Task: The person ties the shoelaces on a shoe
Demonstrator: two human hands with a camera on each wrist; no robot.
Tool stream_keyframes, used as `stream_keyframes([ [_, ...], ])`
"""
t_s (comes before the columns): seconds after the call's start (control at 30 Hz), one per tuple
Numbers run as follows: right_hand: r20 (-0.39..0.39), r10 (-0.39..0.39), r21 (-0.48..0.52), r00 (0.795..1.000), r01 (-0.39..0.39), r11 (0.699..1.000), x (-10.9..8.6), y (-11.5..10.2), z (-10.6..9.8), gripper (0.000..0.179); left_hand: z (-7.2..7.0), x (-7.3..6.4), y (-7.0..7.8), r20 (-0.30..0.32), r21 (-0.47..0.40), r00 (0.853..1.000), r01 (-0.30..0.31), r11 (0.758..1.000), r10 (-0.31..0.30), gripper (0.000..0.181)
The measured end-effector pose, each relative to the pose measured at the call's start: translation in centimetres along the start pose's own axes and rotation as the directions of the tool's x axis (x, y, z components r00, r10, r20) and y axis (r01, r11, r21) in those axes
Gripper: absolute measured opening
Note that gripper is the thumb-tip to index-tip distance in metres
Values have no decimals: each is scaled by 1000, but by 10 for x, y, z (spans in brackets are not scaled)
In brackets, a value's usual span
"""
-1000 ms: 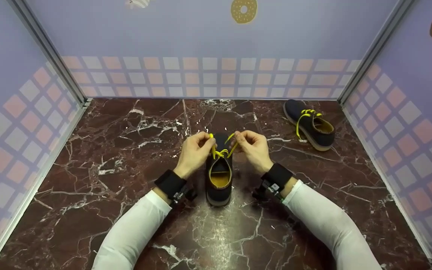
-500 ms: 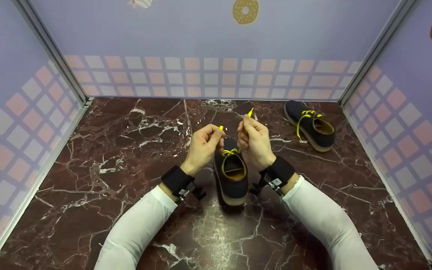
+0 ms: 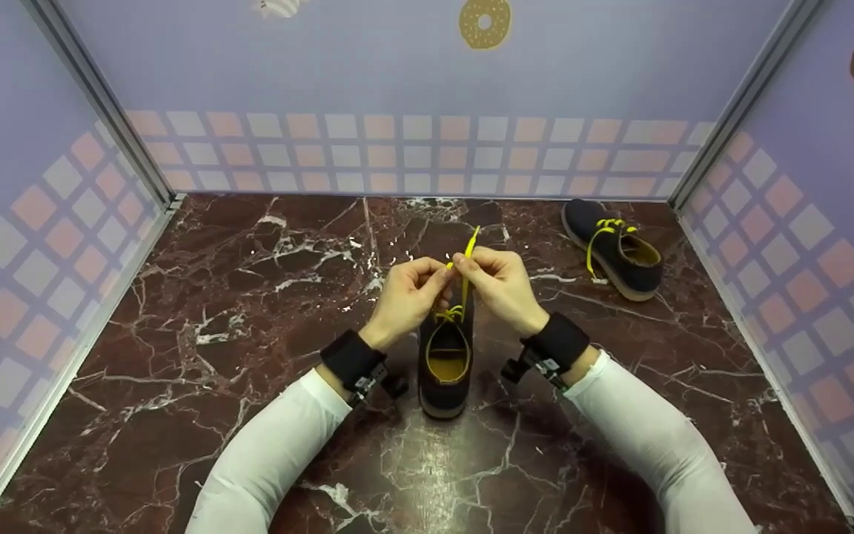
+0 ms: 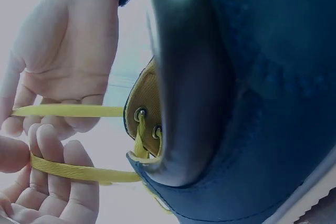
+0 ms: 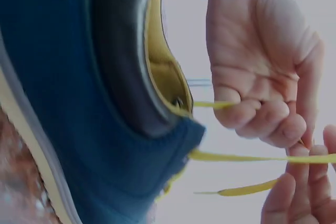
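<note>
A dark lace-up shoe (image 3: pixel 445 397) points away from me in the head view, its yellow laces drawn up from the eyelets. My left hand (image 3: pixel 410 295) pinches one yellow shoelace (image 3: pixel 450 265) between thumb and forefinger. Close beside it, my right hand (image 3: pixel 500 285) pinches the other yellow shoelace (image 3: pixel 471 241), whose loose end sticks up past the fingertips. The left wrist view shows both laces stretched from the shoe (image 4: pixel 273 103) to the fingers. In the right wrist view, a lace end (image 5: pixel 247 188) hangs free near the right fingers (image 5: pixel 278 203).
A second dark shoe (image 3: pixel 636 278) with yellow laces lies at the back right. Brown marbled flooring (image 3: pixel 234 371) spreads around. Lilac panels with pink and white squares enclose the back (image 3: pixel 412 67) and both sides.
My hands were farther apart and have come together over the toe. The shoe swung right, then back left and straighter. Both hands keep hold of the laces.
</note>
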State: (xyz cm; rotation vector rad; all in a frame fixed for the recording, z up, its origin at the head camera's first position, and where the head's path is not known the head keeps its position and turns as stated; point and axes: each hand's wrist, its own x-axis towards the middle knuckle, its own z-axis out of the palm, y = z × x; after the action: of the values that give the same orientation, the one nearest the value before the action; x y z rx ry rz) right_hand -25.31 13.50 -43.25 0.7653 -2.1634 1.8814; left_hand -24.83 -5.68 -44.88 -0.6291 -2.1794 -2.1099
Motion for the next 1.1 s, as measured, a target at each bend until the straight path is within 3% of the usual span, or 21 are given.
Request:
stream_keyframes([
  [0.2,7,-132,-48,991,132,990,4,-2,-5,23,2,0,2,-5,90,999,-46,995,47,19],
  [0.4,67,-170,-26,983,172,985,5,0,-7,22,2,1,3,37,196,996,-87,977,81,20],
  [0.5,92,-183,-29,979,186,982,6,1,-8,32,2,1,5,77,241,993,-102,965,85,20],
  [0.63,123,-177,-17,976,180,983,9,0,-9,42,-1,2,4,145,259,985,-127,958,91,21],
  [0.77,137,-149,6,979,150,989,12,-4,-8,27,-3,3,6,192,267,977,-140,954,90,22],
  [1.1,111,-104,-21,988,107,994,17,-5,-4,21,-2,4,10,195,336,974,-178,925,117,17],
])
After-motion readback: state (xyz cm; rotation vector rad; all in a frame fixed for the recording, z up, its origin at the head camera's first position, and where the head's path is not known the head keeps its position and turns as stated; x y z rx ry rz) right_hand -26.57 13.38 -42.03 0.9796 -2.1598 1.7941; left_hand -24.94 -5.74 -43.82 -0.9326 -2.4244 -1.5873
